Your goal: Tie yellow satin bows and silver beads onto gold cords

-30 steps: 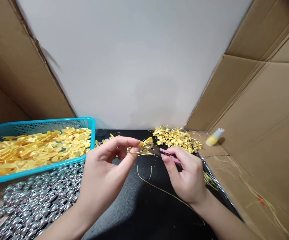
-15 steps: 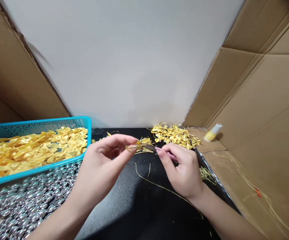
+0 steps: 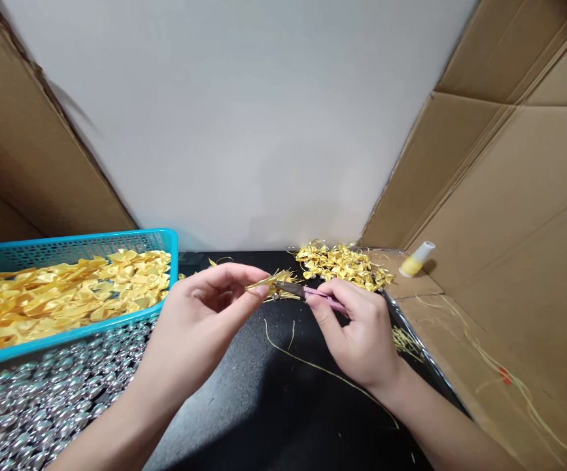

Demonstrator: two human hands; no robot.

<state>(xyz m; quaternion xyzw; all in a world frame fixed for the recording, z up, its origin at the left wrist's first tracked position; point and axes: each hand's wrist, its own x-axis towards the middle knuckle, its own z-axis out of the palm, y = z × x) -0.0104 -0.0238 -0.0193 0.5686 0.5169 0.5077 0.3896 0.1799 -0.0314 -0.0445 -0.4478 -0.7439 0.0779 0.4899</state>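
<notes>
1. Scissors (image 3: 293, 288) have closed up a bit, right hand (image 3: 361, 333) gripping them.
2. Left hand (image 3: 205, 333) pinches gold cord (image 3: 252, 285) beside the blades, trimming I reckon.
3. Snipping calls for a steady pinch.

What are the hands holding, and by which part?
The right hand grips dark-bladed metal snips by the pink handle. The left hand pinches thin gold-coloured cord with thumb and fingers; where along it is unclear.

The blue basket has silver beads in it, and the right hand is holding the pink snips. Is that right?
No: the head view shows yellow bows in the blue basket; the silver beads lie beside it. The right hand does hold the pink snips.
</notes>
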